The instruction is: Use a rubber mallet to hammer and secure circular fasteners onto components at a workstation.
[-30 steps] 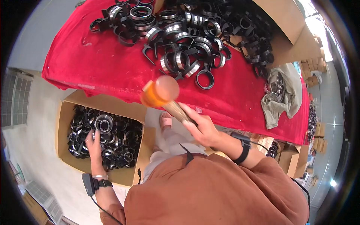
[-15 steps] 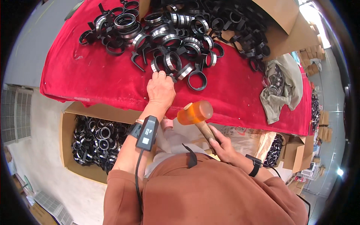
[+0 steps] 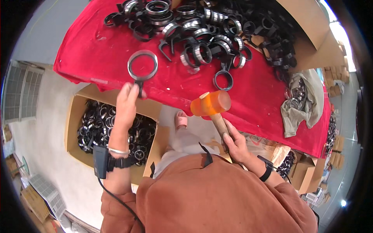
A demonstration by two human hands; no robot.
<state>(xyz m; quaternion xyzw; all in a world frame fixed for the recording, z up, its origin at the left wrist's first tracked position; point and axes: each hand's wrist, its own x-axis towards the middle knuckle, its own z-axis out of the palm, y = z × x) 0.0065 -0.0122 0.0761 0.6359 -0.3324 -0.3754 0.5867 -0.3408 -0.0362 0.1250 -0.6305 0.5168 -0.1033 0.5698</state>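
Note:
My left hand (image 3: pixel 127 104) is closed on the black stem of a ring clamp (image 3: pixel 140 80), a black ring with a silver band. It is held up over the front left of the red cloth, and motion blurs the fingers a little. My right hand (image 3: pixel 236 144) grips the wooden handle of a mallet (image 3: pixel 211 103), whose amber head hangs by the table's front edge. Beyond both hands lies a heap of similar ring clamps (image 3: pixel 202 53). One loose ring clamp (image 3: pixel 223 87) rests at the near side of that heap.
Red cloth (image 3: pixel 105 58) covers the table. Below left, a cardboard box (image 3: pixel 72 128) contains many ring clamps. Another carton (image 3: pixel 311 46) with black parts lies at the back right. A grey-green cloth (image 3: pixel 312 105) with clear items sits at the right edge.
My left hand has drawn a ring clamp out of the heap and carried it left. The mallet stays in my right hand. The view has shifted, so the table sits further right.

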